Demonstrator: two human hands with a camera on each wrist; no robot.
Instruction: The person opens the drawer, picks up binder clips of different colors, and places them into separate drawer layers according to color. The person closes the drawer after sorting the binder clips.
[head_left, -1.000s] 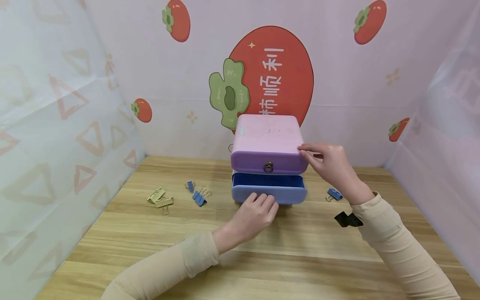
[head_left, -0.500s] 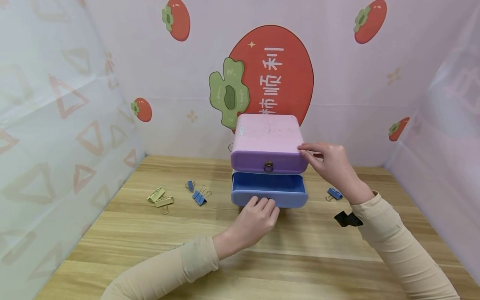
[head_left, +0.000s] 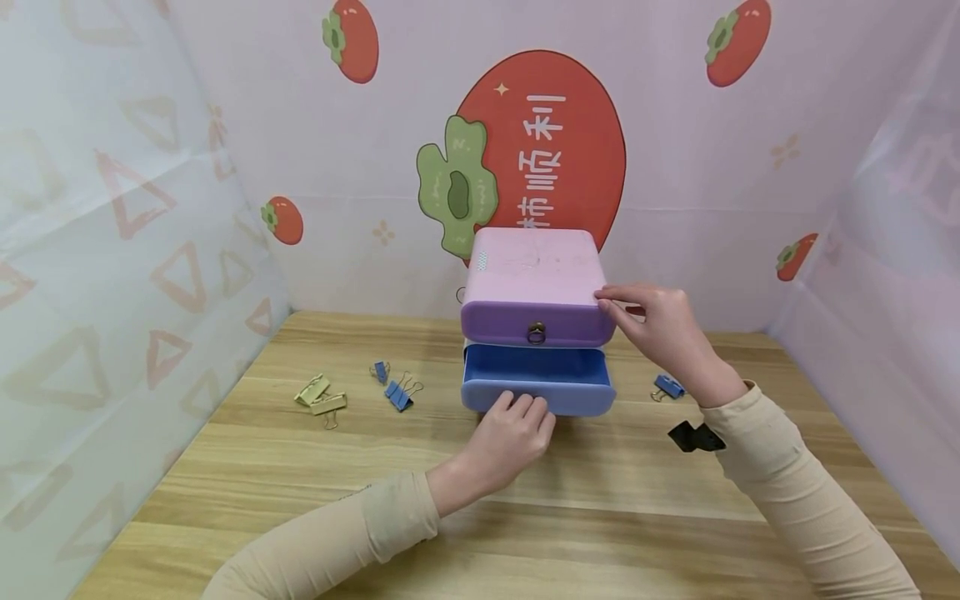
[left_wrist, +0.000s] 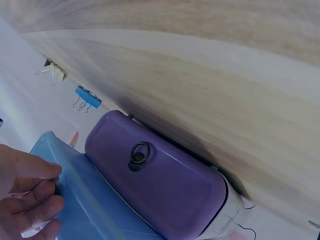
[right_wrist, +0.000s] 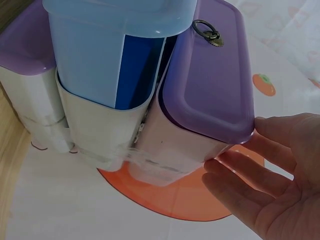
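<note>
In the head view, a stacked drawer cabinet (head_left: 542,258) with a pink top stands on the wooden table. Its top purple drawer (head_left: 495,323) is closed; the light blue drawer (head_left: 585,398) beneath is pulled partway out and its darker blue inside shows. My left hand (head_left: 510,437) is at the front of the blue drawer, its curled fingers pinching a small dark pull, mostly hidden, in the left wrist view. My right hand (head_left: 660,329) touches the cabinet's upper right corner, thumb at the purple front edge and fairly straight fingers on the pink casing in the right wrist view.
Two yellow binder clips (head_left: 321,396) and two blue binder clips (head_left: 400,393) lie left of the cabinet. Another blue binder clip (head_left: 669,387) lies to its right, near my right wrist. A lower purple drawer (left_wrist: 165,175) shows under the blue one. Printed cloth (head_left: 360,167) hangs behind.
The blue drawer has come a little further out toward me with my left hand, mostly in the first half second. My right hand has stayed at the corner.
</note>
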